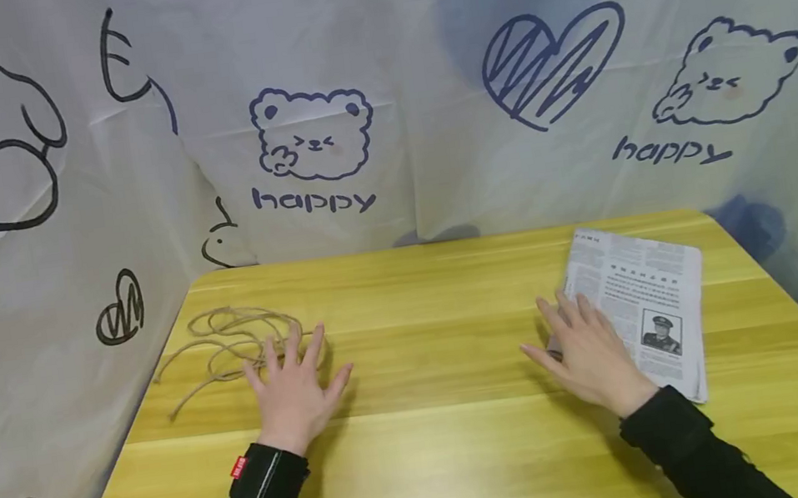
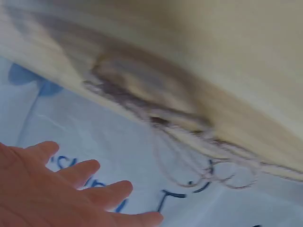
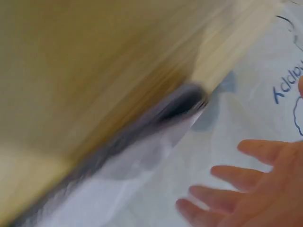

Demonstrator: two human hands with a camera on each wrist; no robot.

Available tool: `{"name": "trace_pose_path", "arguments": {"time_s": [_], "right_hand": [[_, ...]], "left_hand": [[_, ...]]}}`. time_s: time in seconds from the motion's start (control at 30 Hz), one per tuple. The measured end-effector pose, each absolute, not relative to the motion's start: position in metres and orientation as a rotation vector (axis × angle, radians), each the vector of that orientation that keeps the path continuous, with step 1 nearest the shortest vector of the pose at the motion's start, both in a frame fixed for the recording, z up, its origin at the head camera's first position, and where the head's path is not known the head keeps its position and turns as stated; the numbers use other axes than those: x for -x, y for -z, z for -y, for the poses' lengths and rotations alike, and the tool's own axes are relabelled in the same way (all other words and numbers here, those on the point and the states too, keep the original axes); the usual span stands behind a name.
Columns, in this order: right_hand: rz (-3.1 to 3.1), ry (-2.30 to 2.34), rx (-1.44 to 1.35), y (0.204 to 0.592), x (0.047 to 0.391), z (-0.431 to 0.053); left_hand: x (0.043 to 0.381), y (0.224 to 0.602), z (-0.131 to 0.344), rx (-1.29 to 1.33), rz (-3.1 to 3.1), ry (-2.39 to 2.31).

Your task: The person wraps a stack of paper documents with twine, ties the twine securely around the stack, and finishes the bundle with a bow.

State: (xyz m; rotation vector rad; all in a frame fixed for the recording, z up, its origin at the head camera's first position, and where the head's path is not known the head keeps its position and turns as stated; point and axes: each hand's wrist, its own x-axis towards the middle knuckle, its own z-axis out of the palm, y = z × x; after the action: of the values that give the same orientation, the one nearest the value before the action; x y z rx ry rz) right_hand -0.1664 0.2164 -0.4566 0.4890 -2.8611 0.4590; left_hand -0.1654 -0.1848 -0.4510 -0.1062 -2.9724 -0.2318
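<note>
A loose tangle of thin tan rope (image 1: pixel 219 348) lies on the left part of the wooden table. My left hand (image 1: pixel 292 399) is spread palm down at the rope's right side, its fingertips overlapping the strands in the head view. In the left wrist view the fingers (image 2: pixel 111 195) are straight and apart from the rope (image 2: pixel 189 125). On the right lies a folded newspaper (image 1: pixel 657 282) with a small portrait photo. My right hand (image 1: pixel 590 354), fingers spread, overlaps its left edge in the head view. The right wrist view shows the newspaper's folded edge (image 3: pixel 142 127) away from the fingers (image 3: pixel 236 177). Neither hand holds anything.
The yellow wood-grain table (image 1: pixel 425 447) has its far edge along a pale cloth backdrop (image 1: pixel 434 169) with drawn bears, hearts and the word "happy". More cloth hangs along the left and right sides. Both wrists wear black bands (image 1: pixel 270 476).
</note>
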Motion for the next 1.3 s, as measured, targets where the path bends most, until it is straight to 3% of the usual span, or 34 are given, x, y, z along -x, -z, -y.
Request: {"name": "trace_pose_path", "arguments": {"time_s": [0.23,0.43,0.57,0.83,1.07,1.17,1.3], "right_hand": [[2.732,-1.244,-0.622,0.445,0.166,-0.182],[2.483,-2.275,-0.411,0.430,0.170,-0.154],[2.420,-2.471,-0.338,0.427,0.170,-0.147],[2.604,-2.332,-0.330,0.439,0.172,-0.156],[2.864,-1.486,-0.591,0.446,0.174,-0.155],[2.917,-1.087,-0.657,0.447,0.178,-0.147],[2.943,-0.657,-0.726,0.448,0.188,-0.134]], "left_hand": [[0.178,0.451,0.230,-0.051,3.008,0.310],[0.194,0.458,0.251,-0.222,3.160,0.431],[0.198,0.463,0.237,-0.202,3.235,0.472],[0.181,0.435,0.156,0.299,3.344,0.669],[0.159,0.421,0.114,0.780,3.314,0.973],[0.164,0.416,0.108,0.819,3.150,0.910],[0.187,0.415,0.105,0.610,3.027,0.489]]}}
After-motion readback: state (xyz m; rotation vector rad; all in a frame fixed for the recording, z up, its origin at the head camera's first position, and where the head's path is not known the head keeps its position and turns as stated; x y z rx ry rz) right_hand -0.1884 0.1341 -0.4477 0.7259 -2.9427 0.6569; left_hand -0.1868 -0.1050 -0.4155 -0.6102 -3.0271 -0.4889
